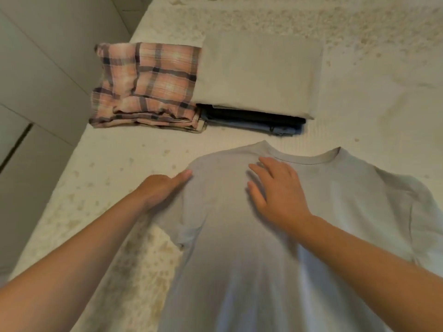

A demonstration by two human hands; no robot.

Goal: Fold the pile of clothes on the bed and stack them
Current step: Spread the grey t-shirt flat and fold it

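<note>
Head view: the right hand's (275,188) fingers (257,192) lie spread and flat on the chest of a pale grey T-shirt (263,248), which is spread face up on the bed (119,164). The left hand (163,188) presses straight fingers on the shoulder edge; neither grips. If the palms drag sideways, the smooth cloth could bunch and the fold would go crooked. Both forearms reach forward, low, toward the plaid folded piece (148,87) and the stacked clothes (259,75) beyond.

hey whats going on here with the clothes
A person is laying a light grey t-shirt flat on the bed. The left hand rests at its shoulder edge and the right hand presses flat below the collar. Behind it sit a folded plaid garment and a stack of folded clothes.
</note>
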